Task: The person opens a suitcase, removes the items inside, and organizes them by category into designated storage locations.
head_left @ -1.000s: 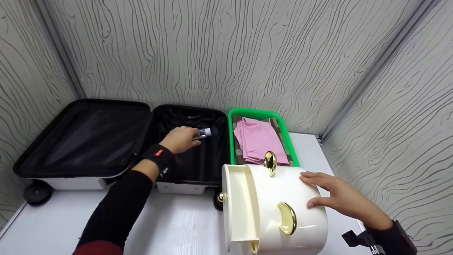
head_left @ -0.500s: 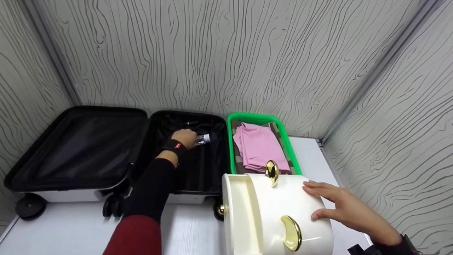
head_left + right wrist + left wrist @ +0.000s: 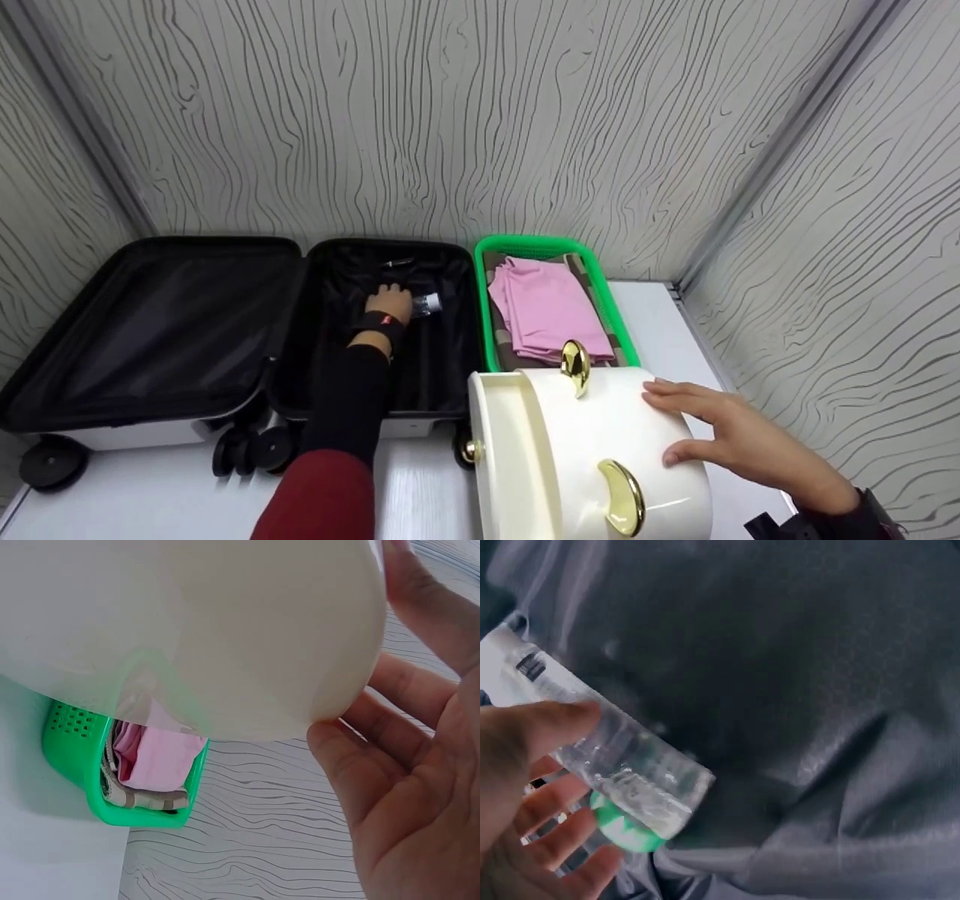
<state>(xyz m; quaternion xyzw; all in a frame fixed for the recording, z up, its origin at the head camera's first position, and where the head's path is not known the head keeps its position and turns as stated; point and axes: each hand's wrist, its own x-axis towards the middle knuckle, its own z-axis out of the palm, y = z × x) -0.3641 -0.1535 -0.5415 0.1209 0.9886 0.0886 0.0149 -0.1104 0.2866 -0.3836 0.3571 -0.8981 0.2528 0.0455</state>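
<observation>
In the head view my left hand (image 3: 390, 302) reaches into the black-lined half of the open suitcase (image 3: 442, 375). It grips a clear bottle with a white cap (image 3: 427, 304), low over the lining; in the left wrist view the thumb crosses the bottle (image 3: 641, 757) and the fingers lie along its lower side. A green round piece (image 3: 622, 829) shows beside the fingertips. My right hand (image 3: 739, 439) rests with spread, mostly straight fingers on the end of a cream drawer box (image 3: 600, 427). Its drawer (image 3: 517, 450) is pulled out to the left.
A green basket (image 3: 484, 300) behind the box holds a folded pink cloth (image 3: 551, 307) over a checked one. The suitcase's other half (image 3: 165, 330) lies open at left. A small dark item (image 3: 397, 262) lies near the suitcase's back. Patterned walls (image 3: 405, 112) enclose the white table (image 3: 420, 480).
My left hand has moved lower and deeper into the suitcase with the bottle, the forearm swinging to the right. My right hand stays on the drawer box. The head view has shifted slightly.
</observation>
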